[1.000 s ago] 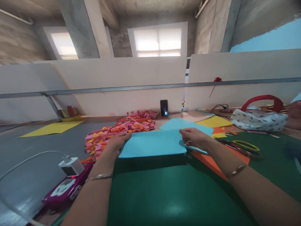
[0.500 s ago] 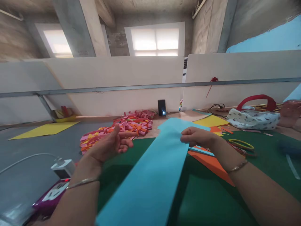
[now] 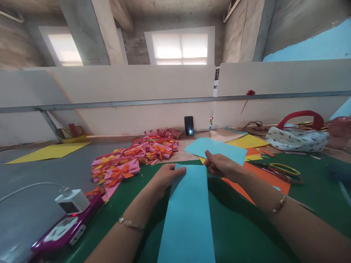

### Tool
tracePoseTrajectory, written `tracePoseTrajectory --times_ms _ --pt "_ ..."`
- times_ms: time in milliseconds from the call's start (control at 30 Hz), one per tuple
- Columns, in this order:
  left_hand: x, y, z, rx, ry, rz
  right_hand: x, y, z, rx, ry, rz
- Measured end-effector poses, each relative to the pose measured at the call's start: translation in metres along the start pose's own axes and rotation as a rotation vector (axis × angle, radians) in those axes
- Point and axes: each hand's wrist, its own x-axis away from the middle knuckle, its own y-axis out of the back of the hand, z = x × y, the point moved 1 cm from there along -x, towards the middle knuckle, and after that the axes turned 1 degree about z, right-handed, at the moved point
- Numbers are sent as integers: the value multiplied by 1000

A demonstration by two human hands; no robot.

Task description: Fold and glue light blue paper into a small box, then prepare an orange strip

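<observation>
A long strip of light blue paper [image 3: 190, 215] stretches from the bottom edge of the view up to both hands, above the green mat [image 3: 236, 233]. My left hand [image 3: 166, 178] pinches its far left corner, thumb on top. At the far right corner, my right hand [image 3: 219, 165] holds the strip with its fingers closed. Another light blue sheet [image 3: 219, 146] lies flat just beyond the right hand. Orange paper [image 3: 270, 179] is partly hidden beneath my right forearm, and scissors [image 3: 285, 170] with a yellow-green handle rest on it.
Folded pink and orange paper pieces [image 3: 134, 151] are heaped at the back left. A purple power strip [image 3: 65, 228] with a white charger [image 3: 72, 201] sits at left. A phone [image 3: 189, 125] leans on the wall. A patterned bag [image 3: 297, 138] stands at right.
My left hand, open and apart from the paper before, has moved right and taken its far left corner. The strip has come nearer and straightened. My right hand has shifted slightly left.
</observation>
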Motion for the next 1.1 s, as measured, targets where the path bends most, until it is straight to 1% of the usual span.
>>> tracePoseTrajectory --times_ms 100,300,567,767,833,1000,1100 --pt "1 2 -1 33 -21 -46 0 -4 0 4 -4 -34" --pt "2 -1 -2 41 -24 -94 0 -12 -2 39 100 -73" --pt "4 -3 -4 38 -4 -100 -1 -13 -2 106 187 -98" --pt "1 0 1 43 -17 -107 -1 -14 -2 194 238 -115" --pt "-2 1 4 19 -28 -138 -2 -13 -3 234 242 -123" --pt "-10 8 8 -80 -62 -267 -6 -12 -6 362 232 -142" --pt "-12 11 9 -139 -71 -290 -8 -12 -7 464 228 -174"
